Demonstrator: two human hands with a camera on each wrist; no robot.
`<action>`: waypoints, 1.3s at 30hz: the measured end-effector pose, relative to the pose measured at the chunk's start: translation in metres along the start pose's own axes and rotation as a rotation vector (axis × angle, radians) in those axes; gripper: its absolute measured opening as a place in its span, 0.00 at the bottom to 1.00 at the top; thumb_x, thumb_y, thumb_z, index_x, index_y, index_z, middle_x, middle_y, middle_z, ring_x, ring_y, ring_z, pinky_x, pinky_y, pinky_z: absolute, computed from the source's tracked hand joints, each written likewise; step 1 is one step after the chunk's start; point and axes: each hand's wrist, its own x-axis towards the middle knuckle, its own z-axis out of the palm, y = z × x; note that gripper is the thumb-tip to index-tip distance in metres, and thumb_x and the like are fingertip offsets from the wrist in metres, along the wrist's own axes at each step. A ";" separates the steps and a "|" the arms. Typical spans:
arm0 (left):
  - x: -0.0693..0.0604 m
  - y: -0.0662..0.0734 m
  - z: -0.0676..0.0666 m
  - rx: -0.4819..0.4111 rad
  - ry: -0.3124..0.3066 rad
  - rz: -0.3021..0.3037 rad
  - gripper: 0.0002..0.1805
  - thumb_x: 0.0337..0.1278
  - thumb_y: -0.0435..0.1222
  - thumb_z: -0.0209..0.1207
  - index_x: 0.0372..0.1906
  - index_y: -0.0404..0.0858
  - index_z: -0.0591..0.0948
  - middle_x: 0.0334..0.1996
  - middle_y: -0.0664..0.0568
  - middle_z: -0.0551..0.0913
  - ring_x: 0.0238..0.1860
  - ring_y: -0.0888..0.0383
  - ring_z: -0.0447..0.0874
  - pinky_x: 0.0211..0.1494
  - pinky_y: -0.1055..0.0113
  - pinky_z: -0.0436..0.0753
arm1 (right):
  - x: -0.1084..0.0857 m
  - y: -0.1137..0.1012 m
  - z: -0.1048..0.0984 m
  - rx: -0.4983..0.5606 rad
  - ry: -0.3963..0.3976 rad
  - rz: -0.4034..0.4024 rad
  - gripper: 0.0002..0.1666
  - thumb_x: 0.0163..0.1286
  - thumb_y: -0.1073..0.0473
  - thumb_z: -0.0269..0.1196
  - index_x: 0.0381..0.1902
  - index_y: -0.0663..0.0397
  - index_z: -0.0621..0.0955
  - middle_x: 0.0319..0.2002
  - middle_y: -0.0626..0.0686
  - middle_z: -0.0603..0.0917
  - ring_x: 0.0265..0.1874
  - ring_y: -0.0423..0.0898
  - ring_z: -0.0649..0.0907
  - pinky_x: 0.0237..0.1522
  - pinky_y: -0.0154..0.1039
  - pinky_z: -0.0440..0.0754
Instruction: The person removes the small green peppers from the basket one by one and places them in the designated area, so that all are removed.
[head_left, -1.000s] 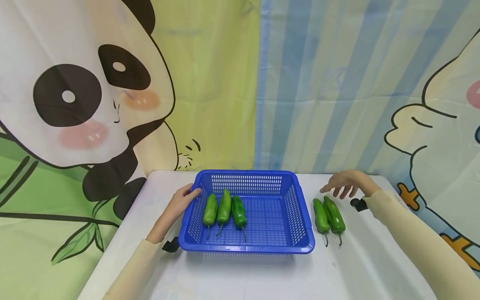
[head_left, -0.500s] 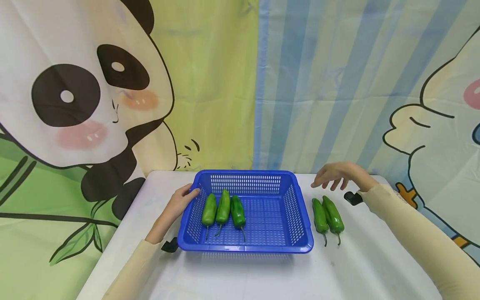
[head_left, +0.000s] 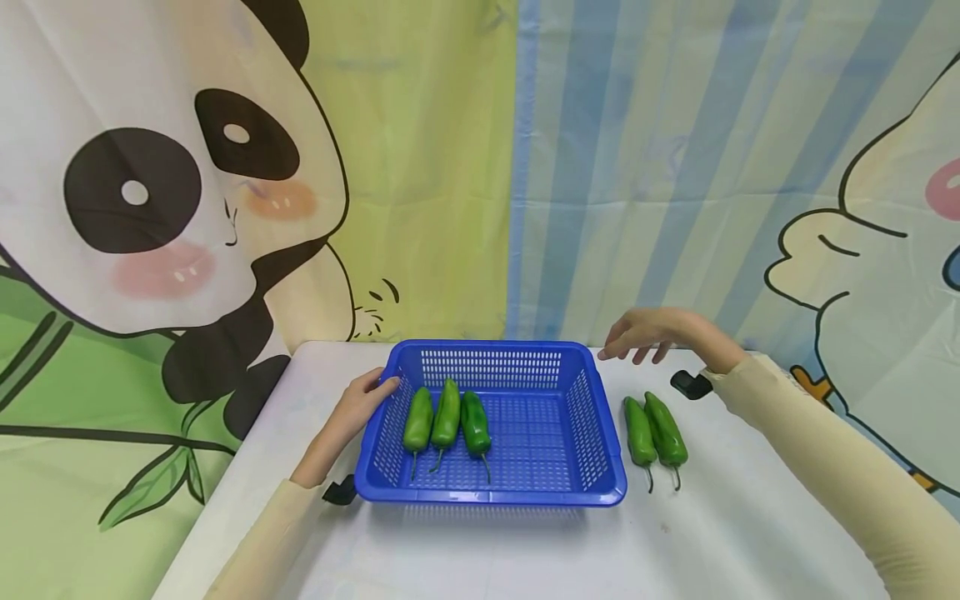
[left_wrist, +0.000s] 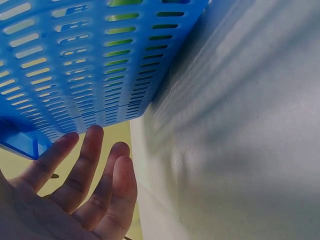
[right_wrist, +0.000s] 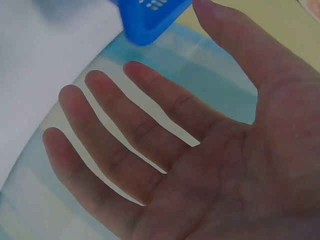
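A blue plastic basket [head_left: 491,497] with slotted walls stands on the white table, three green peppers [head_left: 446,414] side by side in its left part. My left hand [head_left: 358,408] holds its left rim, thumb over the top and fingers along the outer wall. In the left wrist view the fingers [left_wrist: 91,155] are fairly straight beside the slots; the thumb is hidden. Past the basket's far right corner hovers my right hand [head_left: 648,327], palm down with nothing in it. Its fingers [right_wrist: 112,132] look extended and spread in the right wrist view.
Two more green peppers, a left one [head_left: 639,431] and a right one [head_left: 666,429], lie together on the table [head_left: 480,550] right of the basket. A printed curtain [head_left: 600,167] hangs behind the table's far edge.
My right hand has moved left and a little up, from above the two loose peppers toward the basket's far right corner. My left hand, the basket and the peppers stay put.
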 end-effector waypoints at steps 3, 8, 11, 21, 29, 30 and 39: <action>0.000 0.001 0.000 0.005 0.000 0.005 0.24 0.74 0.51 0.52 0.62 0.40 0.78 0.51 0.40 0.85 0.47 0.51 0.85 0.53 0.59 0.83 | -0.003 -0.012 0.001 -0.006 0.011 -0.028 0.38 0.68 0.34 0.63 0.63 0.56 0.79 0.56 0.60 0.84 0.53 0.57 0.85 0.49 0.54 0.85; 0.000 0.002 0.001 0.015 -0.002 0.009 0.25 0.74 0.51 0.52 0.63 0.40 0.78 0.54 0.40 0.85 0.53 0.48 0.84 0.61 0.49 0.80 | -0.003 -0.028 0.003 -0.015 0.009 -0.083 0.35 0.69 0.35 0.63 0.61 0.54 0.80 0.58 0.59 0.84 0.53 0.55 0.85 0.50 0.53 0.85; 0.000 0.002 0.001 0.010 -0.004 0.011 0.24 0.74 0.51 0.52 0.63 0.40 0.78 0.53 0.40 0.85 0.52 0.48 0.84 0.61 0.49 0.80 | -0.001 -0.036 0.005 -0.017 0.009 -0.107 0.34 0.70 0.37 0.63 0.62 0.54 0.80 0.59 0.60 0.83 0.54 0.56 0.85 0.52 0.53 0.85; 0.000 0.003 0.002 0.007 0.000 0.005 0.25 0.74 0.51 0.52 0.64 0.40 0.77 0.54 0.40 0.84 0.52 0.48 0.84 0.61 0.50 0.79 | 0.012 -0.058 0.018 -0.038 0.011 -0.146 0.31 0.69 0.40 0.64 0.60 0.54 0.81 0.59 0.58 0.83 0.52 0.56 0.86 0.50 0.50 0.86; -0.001 0.003 0.002 0.012 0.000 0.001 0.25 0.74 0.51 0.52 0.64 0.40 0.77 0.54 0.40 0.84 0.51 0.49 0.84 0.60 0.50 0.80 | 0.023 -0.068 0.033 -0.083 0.000 -0.140 0.32 0.68 0.39 0.65 0.60 0.54 0.81 0.56 0.55 0.84 0.44 0.47 0.87 0.49 0.50 0.86; -0.001 0.004 0.002 0.016 0.000 0.000 0.25 0.74 0.51 0.52 0.64 0.39 0.77 0.54 0.40 0.84 0.52 0.49 0.84 0.60 0.50 0.80 | 0.025 -0.070 0.036 -0.090 0.004 -0.139 0.32 0.67 0.38 0.66 0.60 0.54 0.81 0.56 0.54 0.85 0.43 0.46 0.87 0.48 0.49 0.86; -0.003 0.004 0.000 0.033 0.001 0.000 0.23 0.75 0.50 0.51 0.61 0.39 0.78 0.51 0.40 0.85 0.45 0.52 0.85 0.50 0.63 0.82 | 0.046 -0.075 0.070 -0.155 0.020 -0.103 0.30 0.64 0.39 0.69 0.54 0.53 0.84 0.52 0.52 0.85 0.37 0.45 0.88 0.42 0.47 0.87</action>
